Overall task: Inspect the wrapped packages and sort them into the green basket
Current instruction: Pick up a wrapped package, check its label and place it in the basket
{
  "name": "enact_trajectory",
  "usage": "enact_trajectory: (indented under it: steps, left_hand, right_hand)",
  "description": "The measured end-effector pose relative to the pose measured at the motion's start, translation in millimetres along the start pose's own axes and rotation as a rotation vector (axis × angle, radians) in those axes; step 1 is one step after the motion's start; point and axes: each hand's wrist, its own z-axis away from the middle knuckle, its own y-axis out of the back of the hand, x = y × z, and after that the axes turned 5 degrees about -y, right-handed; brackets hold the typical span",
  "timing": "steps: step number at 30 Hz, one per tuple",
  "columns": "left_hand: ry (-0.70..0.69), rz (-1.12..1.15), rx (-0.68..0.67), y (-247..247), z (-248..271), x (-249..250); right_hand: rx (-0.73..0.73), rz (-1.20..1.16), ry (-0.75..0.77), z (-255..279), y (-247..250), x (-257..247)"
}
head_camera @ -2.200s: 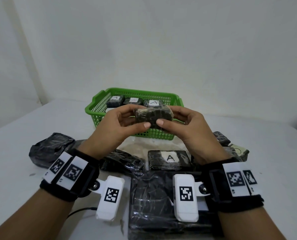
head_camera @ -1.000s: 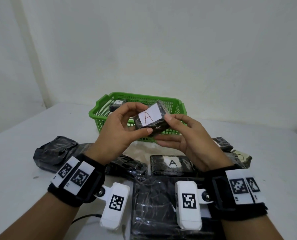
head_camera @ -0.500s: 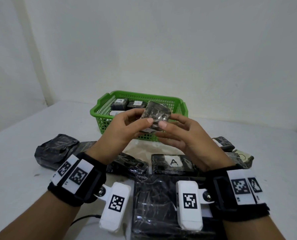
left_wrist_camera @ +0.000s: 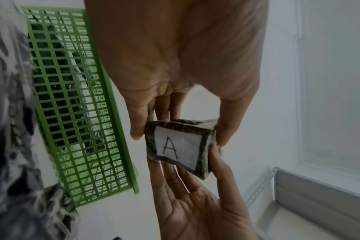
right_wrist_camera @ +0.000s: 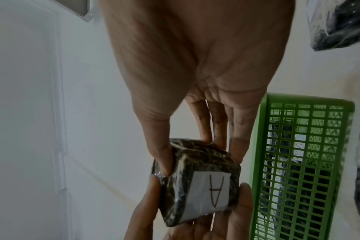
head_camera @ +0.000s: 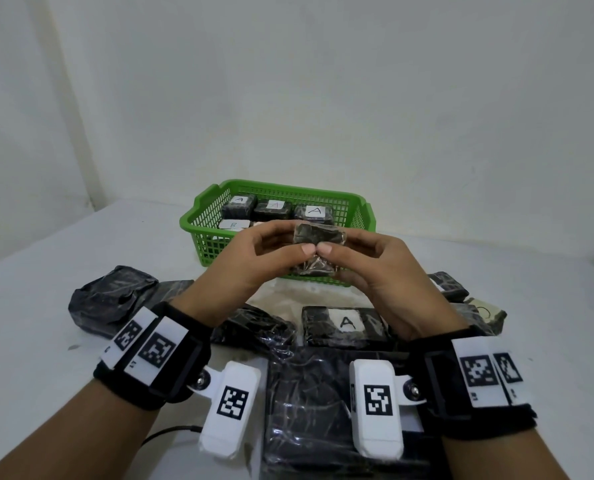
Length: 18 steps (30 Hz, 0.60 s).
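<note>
Both hands hold one small dark wrapped package (head_camera: 318,249) in the air just in front of the green basket (head_camera: 205,240). My left hand (head_camera: 271,252) pinches its left side and my right hand (head_camera: 352,256) pinches its right side, thumbs meeting on the near face. Its white label marked A (left_wrist_camera: 178,148) faces down and away from the head camera, and shows in the right wrist view too (right_wrist_camera: 211,194). Inside the basket lie several wrapped packages, three labelled A (head_camera: 314,212) and one labelled B (head_camera: 234,224).
On the white table (head_camera: 46,368) lie more dark wrapped packages: a lumpy one (head_camera: 110,301) at the left, a flat one labelled A (head_camera: 345,325) in the middle, a large one (head_camera: 309,414) nearest me, and others (head_camera: 475,306) at the right. A wall stands behind the basket.
The package has been turned over in both hands: its A label faced me a second ago and now points down and away, with the plain dark side up.
</note>
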Motion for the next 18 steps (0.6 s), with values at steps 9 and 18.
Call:
enact_trajectory:
  steps: [9,18]
  left_hand:
    - [0.006,-0.02,0.014,2.7,1.7,2.5]
    - [-0.047,-0.032,0.026,7.1,0.0,4.4]
  right_hand:
    - [-0.023,0.001,-0.008,1.0,-3.4,0.2]
    - [-0.021,-0.012,0.036,0.7,-2.6,-1.4]
